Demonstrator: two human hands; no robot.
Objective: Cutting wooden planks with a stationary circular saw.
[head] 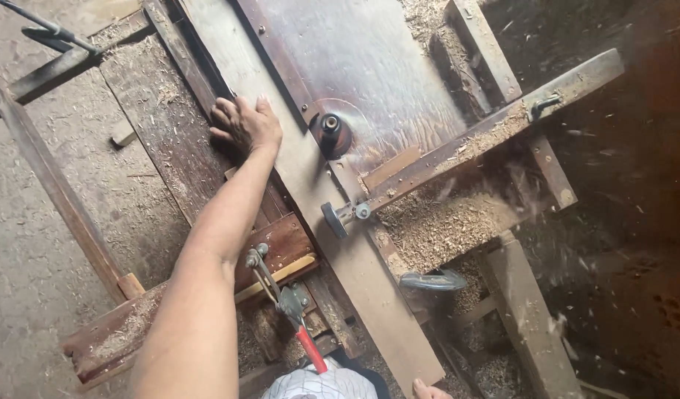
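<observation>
Head view: left hand (244, 125) flat on long board (310, 192), right hand (428, 389) barely visible.

The right hand (427, 389) is nearly all cut off below; flying sawdust (532, 199) blurs the surface's far side.

The left arm stretches far forward, its hand (244, 125) pressed flat, fingers spread; the right hand (431, 389) barely shows.

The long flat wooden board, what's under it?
The long flat wooden board lies on a worn wooden saw table; the left hand presses its edge. Sawdust is piled beside it. The surface directly beneath is covered.
</observation>
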